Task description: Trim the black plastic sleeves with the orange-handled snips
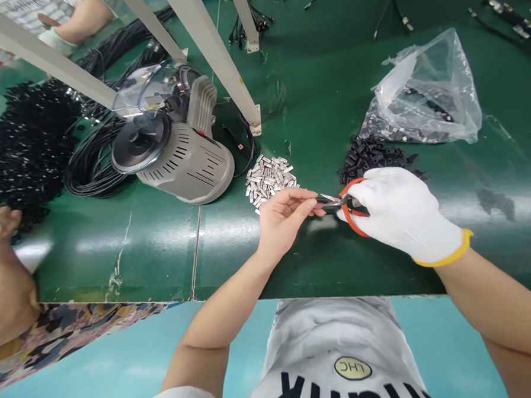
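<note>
My bare left hand (286, 217) pinches a small dark piece (321, 200) between thumb and fingers; its exact kind is too small to make out. In a white glove with a yellow cuff, my right hand (395, 213) grips scissors (354, 209) with orange-red handles. The blades point left and meet the small piece at my left fingertips. A heap of small silver metal connector shells (268, 178) lies just beyond my left hand. Behind the gloved hand is a pile of small black plastic parts (372, 156), partly hidden by it.
A clear plastic bag (429, 95) of small parts lies at the back right. A grey machine (186, 161) stands left, near white metal posts (216, 53). Coiled black cables (88, 167) and a heap of black parts (26, 140) lie further left, beside another person's arm (7, 278).
</note>
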